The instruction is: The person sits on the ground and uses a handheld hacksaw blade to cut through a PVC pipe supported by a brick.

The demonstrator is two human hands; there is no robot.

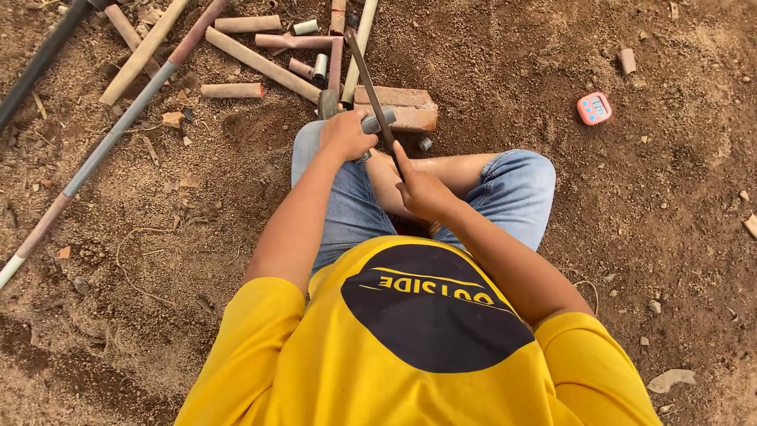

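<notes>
Left hand (345, 134) grips a grey pipe (378, 121) on the brick (406, 106); right hand (422, 189) clasps the saw (371, 83) (cut pieces (231, 91) beyond, long pipes (102, 150) uncut).

Dusty plastic pipe (377, 121), rough brick (398, 107), matt metal blade (371, 83).

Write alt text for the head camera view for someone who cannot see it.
Seen from above, a person sitting on bare dirt grips a short grey pipe with the left hand while the right hand draws a hacksaw blade across it, over a brick; cut pipe pieces lie ahead.
</notes>
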